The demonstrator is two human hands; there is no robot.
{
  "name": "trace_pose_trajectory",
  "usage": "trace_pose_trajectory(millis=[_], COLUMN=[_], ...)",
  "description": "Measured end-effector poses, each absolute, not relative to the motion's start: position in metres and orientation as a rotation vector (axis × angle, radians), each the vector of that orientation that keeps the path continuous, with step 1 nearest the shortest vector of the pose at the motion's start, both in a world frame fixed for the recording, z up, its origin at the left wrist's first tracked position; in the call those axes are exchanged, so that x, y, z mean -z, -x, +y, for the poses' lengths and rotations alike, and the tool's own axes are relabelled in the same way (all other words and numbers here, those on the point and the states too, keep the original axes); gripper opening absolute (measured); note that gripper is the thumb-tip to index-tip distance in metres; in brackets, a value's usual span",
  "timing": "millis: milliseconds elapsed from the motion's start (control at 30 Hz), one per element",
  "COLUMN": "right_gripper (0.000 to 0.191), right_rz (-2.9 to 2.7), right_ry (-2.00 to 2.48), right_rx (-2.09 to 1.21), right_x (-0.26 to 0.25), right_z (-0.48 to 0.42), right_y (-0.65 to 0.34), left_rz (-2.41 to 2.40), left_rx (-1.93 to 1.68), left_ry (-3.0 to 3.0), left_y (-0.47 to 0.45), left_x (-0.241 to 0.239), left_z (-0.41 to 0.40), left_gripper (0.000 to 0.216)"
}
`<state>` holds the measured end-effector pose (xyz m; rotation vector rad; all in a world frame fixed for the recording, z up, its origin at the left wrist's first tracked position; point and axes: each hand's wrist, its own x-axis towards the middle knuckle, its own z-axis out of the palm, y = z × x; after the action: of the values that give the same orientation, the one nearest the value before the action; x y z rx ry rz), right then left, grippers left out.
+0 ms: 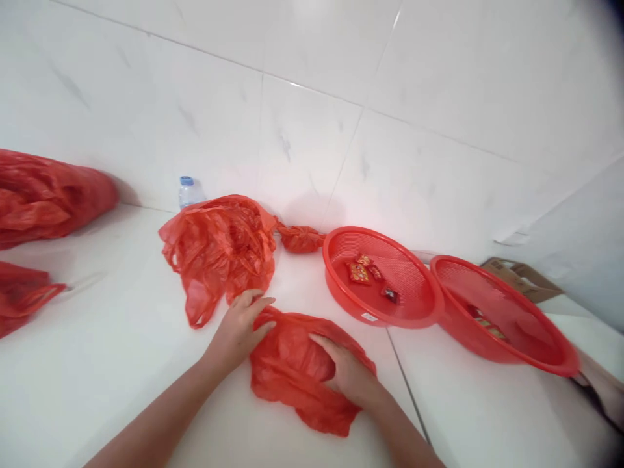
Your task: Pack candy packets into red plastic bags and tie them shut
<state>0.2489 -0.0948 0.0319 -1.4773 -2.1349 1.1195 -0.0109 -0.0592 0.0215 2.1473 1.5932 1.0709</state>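
Both hands are at a red plastic bag, which we find lying crumpled on the white surface [146, 351], nearest the wearer. We record the left hand [241, 328] with fingers parted and thumb apart, at the bag's upper left edge, grasping nothing that we can make out. At the bag [297, 351] itself, the right hand [351, 374] lies curved over its right part; we cannot tell whether it pinches the film.

On progress, we judge the handling of this bag to be unfinished: its film is loose, no knot shows, and we cannot see whether anything is inside. Beyond it, a heap of loose red bags [224, 244] appears unworked. We note one compact, bunched bundle [301, 240] by the wall, possibly finished. Small packets [359, 273] lie in the left basket [336, 292], with more in the right basket [478, 341].
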Motion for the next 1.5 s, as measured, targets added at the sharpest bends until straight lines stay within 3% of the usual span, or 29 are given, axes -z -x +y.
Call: trace_pose_trajectory(millis=[100, 300, 467, 667, 767, 967, 1300, 1500], right_gripper=[0.072, 0.033, 0.021, 0.029, 0.038, 0.037, 0.037, 0.040], right_rz=[-2.052, -1.882, -1.983, -1.818, -1.922, -2.111, -2.123, -2.099], right_ry=[1.437, 1.374, 1.240, 1.457, 1.595, 1.585, 1.631, 1.753], right_rx=[-1.103, -0.993, -0.662, -0.013, 0.131, 0.397, 0.235, -0.160], right_x=[-0.029, -0.043, -0.074, -0.099, -0.088, -0.051, -0.066, -0.103], right_z=[-0.090, -0.094, -0.107, -0.089, -0.080, -0.089, -0.089, -0.070], right_y=[-0.254, -0.257, -0.264, -0.307, -0.324, -0.330, -0.328, -0.332], left_rz=[1.664, 1.616, 1.680, 1.642, 1.636, 1.627, 1.626, 1.616], left_rx=[-1.066, -0.982, -1.026, -0.994, -0.984, -0.972, -0.970, -0.945], left_ry=[-1.870, -1.618, -1.568, -1.581, -1.588, -1.600, -1.621, -1.620], left_y=[0.010, 0.010, 0.011, 0.012, 0.013, 0.015, 0.015, 0.015], left_x=[-0.013, -0.018, -0.021, -0.018, -0.016, -0.015, -0.015, -0.017], left_z=[-0.057, -0.059, -0.057, -0.056, -0.056, -0.056, -0.054, -0.054], left_gripper=[0.041, 0.030, 0.030, 0.030, 0.029, 0.029, 0.029, 0.027])
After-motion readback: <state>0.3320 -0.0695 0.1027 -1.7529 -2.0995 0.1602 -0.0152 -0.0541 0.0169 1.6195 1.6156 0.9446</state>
